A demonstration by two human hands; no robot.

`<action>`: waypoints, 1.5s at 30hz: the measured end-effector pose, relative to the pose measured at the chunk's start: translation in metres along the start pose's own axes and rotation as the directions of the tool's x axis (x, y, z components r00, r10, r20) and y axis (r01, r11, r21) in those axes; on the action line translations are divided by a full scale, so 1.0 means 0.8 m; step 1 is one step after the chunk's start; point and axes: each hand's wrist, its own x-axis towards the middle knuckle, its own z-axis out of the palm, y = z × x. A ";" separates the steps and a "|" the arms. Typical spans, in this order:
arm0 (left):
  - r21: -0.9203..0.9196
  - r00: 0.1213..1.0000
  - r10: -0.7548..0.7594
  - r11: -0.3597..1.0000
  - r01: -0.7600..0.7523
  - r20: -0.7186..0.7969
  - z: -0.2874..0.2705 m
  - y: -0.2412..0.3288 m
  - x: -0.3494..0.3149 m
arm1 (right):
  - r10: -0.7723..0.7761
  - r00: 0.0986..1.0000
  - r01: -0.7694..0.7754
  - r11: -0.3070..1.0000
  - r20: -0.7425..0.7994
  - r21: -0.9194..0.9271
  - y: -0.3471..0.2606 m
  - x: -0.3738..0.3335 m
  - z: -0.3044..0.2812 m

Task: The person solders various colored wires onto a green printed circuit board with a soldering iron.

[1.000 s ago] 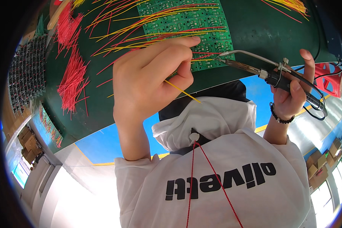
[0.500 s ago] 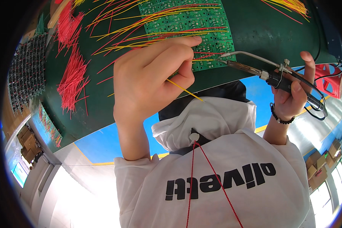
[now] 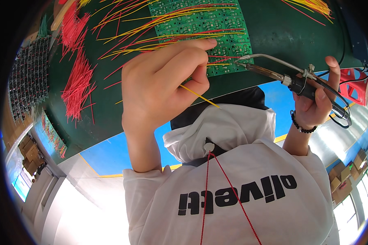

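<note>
A green circuit board panel [image 3: 229, 45] lies on the table, with rows of red and yellow wires across it. My left hand [image 3: 161, 79] rests over its near left part, fingers curled in a pinch and index finger reaching onto the board. From that pinch a yellow wire [image 3: 200, 96] sticks out toward my body; the fingers hide its rest. Another short yellow length shows on the board just past the fingers. My right hand [image 3: 315, 104] grips a soldering iron [image 3: 300, 85] with a curved metal feed tube [image 3: 278, 62] clamped to it. The iron's tip is at the board's right edge.
Loose red wires [image 3: 79, 85] lie in a heap at left on the green table mat [image 3: 110, 110]. More yellow and red wires [image 3: 310, 7] lie at far right. Stacked dark board panels [image 3: 28, 79] stand at far left. A red stool [image 3: 353, 87] is beyond my right hand.
The iron's tip and feed tube have shifted slightly to the right, off the end of the yellow wire on the board. My left hand has barely moved.
</note>
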 end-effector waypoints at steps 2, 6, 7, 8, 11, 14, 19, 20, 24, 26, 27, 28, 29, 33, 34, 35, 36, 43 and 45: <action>0.006 1.000 0.007 1.000 -0.007 0.000 0.000 0.000 0.000 | -0.003 1.000 0.003 1.000 0.004 -0.008 -0.002 0.001 0.003; 0.005 1.000 -0.011 1.000 0.011 0.003 0.000 0.000 0.000 | -0.026 0.999 0.026 0.999 -0.022 -0.028 -0.002 0.005 0.013; 0.004 1.000 -0.003 1.000 0.003 -0.004 0.000 -0.001 -0.001 | -0.027 0.999 0.026 0.999 -0.022 -0.028 -0.002 0.005 0.011; 0.004 1.000 0.005 1.000 -0.005 -0.011 0.000 -0.002 -0.001 | -0.022 1.000 0.022 0.999 -0.010 -0.029 -0.003 0.004 0.007; 0.013 1.000 0.005 1.000 -0.005 -0.002 0.000 -0.001 0.000 | -0.029 1.000 0.029 0.999 0.008 -0.023 -0.002 0.005 0.007; 0.033 1.000 0.021 0.999 -0.020 -0.010 0.000 -0.001 0.000 | -0.022 0.999 0.019 0.998 -0.042 -0.062 -0.004 0.005 0.015; -0.018 0.999 0.034 0.999 -0.035 -0.019 -0.004 0.004 0.001 | -0.024 0.992 0.004 0.988 -0.123 -0.155 -0.007 0.007 0.023; -0.060 0.999 0.010 0.998 -0.012 -0.032 -0.004 0.007 0.003 | -0.020 0.991 -0.003 0.986 -0.135 -0.168 -0.008 0.008 0.024; -0.054 0.985 -0.068 0.997 0.060 -0.158 -0.010 0.010 -0.007 | -0.054 0.984 0.020 0.980 -0.168 -0.199 -0.012 0.013 0.030; -0.078 0.950 -0.148 0.988 0.131 -0.273 -0.010 0.011 -0.017 | -0.069 0.982 0.039 0.984 -0.173 -0.172 -0.012 0.015 0.025; -0.115 0.894 -0.229 0.973 0.200 -0.386 -0.010 0.011 -0.020 | -0.083 0.981 0.057 0.987 -0.175 -0.149 -0.013 0.016 0.022; -0.124 0.830 -0.276 0.961 0.247 -0.484 -0.006 0.017 -0.016 | -0.128 0.979 0.095 0.974 -0.158 -0.205 -0.011 0.018 0.023; -0.121 0.832 -0.275 0.961 0.248 -0.482 -0.006 0.017 -0.016 | -0.127 0.979 0.094 0.975 -0.159 -0.202 -0.012 0.019 0.023; -0.006 0.871 -0.128 0.990 0.143 -0.475 -0.004 0.001 -0.010 | -0.150 0.972 0.108 0.969 -0.181 -0.222 -0.013 0.023 0.028; 0.122 0.895 -0.039 0.987 0.103 -0.445 -0.004 -0.002 -0.009 | -0.148 0.967 0.091 0.962 -0.208 -0.258 -0.012 0.023 0.029; 0.122 0.897 -0.035 0.988 0.098 -0.441 -0.006 -0.004 -0.009 | -0.151 0.965 0.093 0.962 -0.214 -0.258 -0.012 0.022 0.028; 0.189 0.868 -0.047 0.969 0.160 -0.495 -0.012 -0.004 -0.009 | -0.152 0.966 0.092 0.959 -0.212 -0.267 -0.013 0.022 0.028; 0.152 0.900 0.033 0.988 0.037 -0.435 -0.066 0.011 -0.009 | -0.134 0.966 0.071 0.960 -0.223 -0.270 -0.012 0.020 0.025; 0.350 0.990 0.097 0.928 -0.127 0.102 -0.063 0.022 0.001 | -0.144 0.956 0.068 0.956 -0.254 -0.285 -0.012 0.021 0.027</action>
